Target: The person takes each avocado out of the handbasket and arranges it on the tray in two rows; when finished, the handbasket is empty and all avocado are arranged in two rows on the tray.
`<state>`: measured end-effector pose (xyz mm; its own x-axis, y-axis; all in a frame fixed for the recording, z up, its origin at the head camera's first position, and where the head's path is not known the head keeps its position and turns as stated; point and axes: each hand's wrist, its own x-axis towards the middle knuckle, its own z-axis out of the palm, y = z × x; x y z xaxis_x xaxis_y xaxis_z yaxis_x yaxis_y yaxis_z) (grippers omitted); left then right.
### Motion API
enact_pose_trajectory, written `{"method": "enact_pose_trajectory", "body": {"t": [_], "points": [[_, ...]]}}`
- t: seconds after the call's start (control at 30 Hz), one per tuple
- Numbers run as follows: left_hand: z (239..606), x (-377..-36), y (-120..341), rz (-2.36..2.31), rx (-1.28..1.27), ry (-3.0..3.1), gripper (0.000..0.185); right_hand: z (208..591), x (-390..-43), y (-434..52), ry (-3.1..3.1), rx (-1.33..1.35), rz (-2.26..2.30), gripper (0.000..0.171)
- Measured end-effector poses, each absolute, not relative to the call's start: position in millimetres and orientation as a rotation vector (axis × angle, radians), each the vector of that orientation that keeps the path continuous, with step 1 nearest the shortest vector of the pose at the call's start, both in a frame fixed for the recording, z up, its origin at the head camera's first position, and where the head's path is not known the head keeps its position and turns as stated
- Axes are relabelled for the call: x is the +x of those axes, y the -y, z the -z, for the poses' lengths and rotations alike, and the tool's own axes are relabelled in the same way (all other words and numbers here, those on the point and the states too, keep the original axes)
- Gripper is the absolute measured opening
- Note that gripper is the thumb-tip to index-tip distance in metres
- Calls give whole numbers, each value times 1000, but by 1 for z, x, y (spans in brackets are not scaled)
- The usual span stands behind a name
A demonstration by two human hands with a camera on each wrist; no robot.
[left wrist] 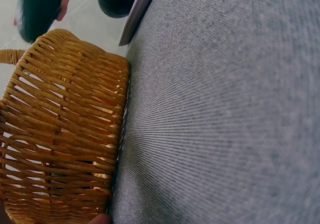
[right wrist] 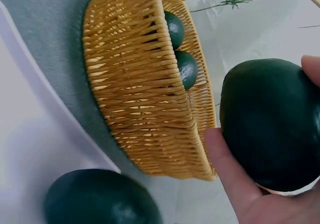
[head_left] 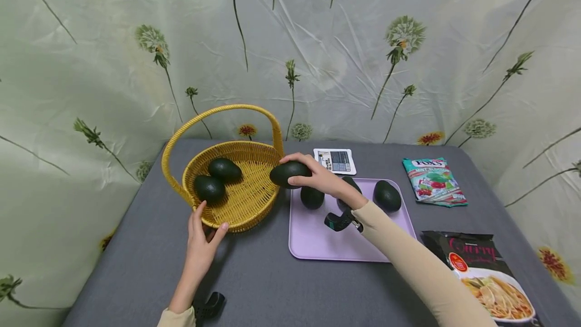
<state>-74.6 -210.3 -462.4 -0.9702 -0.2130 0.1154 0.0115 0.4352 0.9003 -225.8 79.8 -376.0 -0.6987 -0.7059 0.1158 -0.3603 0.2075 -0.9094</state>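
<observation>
My right hand grips a dark green avocado above the right rim of a yellow wicker basket. Thumb and fingers wrap its sides, as the right wrist view shows with the avocado close up. Two avocados, one behind and one in front, lie in the basket's left part. At the basket's near rim, my left hand holds the wicker between spread thumb and fingers. A lilac tray right of the basket carries three more avocados, the rightmost uncovered, the middle one partly behind my right wrist.
Behind the tray lies a white packet. To the right are a green candy bag and a black curry noodle pack. The basket's tall handle arches over it. A flower-print curtain hangs behind the grey table.
</observation>
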Motion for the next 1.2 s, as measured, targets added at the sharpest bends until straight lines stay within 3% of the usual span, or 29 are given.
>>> {"method": "enact_pose_trajectory", "body": {"t": [0.67, 1.2], "points": [[463, -74, 209, 1560, 165, 2452, 75, 401, -182, -138, -2046, -796, 1456, 46], [464, -75, 209, 1553, 161, 2450, 75, 435, -155, -140, -2025, -798, 1333, 47]]}}
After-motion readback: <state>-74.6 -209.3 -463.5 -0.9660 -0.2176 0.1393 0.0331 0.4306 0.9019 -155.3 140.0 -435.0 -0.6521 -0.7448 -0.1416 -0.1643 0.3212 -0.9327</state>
